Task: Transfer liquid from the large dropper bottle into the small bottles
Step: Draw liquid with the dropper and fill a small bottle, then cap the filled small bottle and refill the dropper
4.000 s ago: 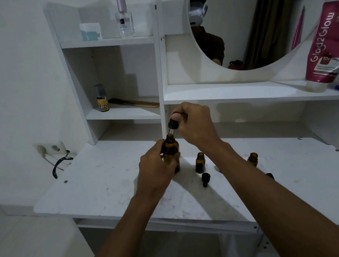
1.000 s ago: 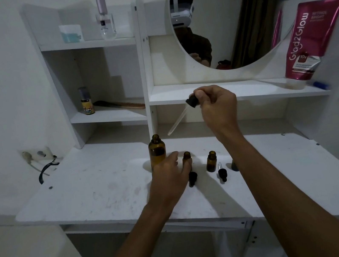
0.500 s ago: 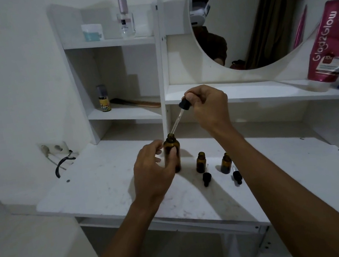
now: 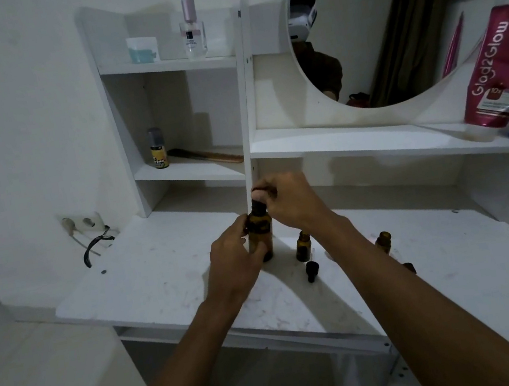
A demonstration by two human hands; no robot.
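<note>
The large dropper bottle (image 4: 261,237) stands upright on the white desk (image 4: 146,278), near its middle. The left hand (image 4: 236,263) wraps its amber body from seven o'clock, fingers closed on the glass. The right hand (image 4: 288,202) comes in from three o'clock, fingertips pinched shut on the black dropper cap (image 4: 258,204) at the neck. Two small bottles (image 4: 303,246) stand open at four o'clock, a loose dropper (image 4: 312,270) beside them.

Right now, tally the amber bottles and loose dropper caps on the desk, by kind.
Large amber dropper bottle, held by left hand, right hand on its cap: 1
Small amber bottles, open: 2 (one, one)
Loose black dropper caps in clear view: 1
Total: 4
A dark item beside the right forearm is too hidden to classify.
</note>
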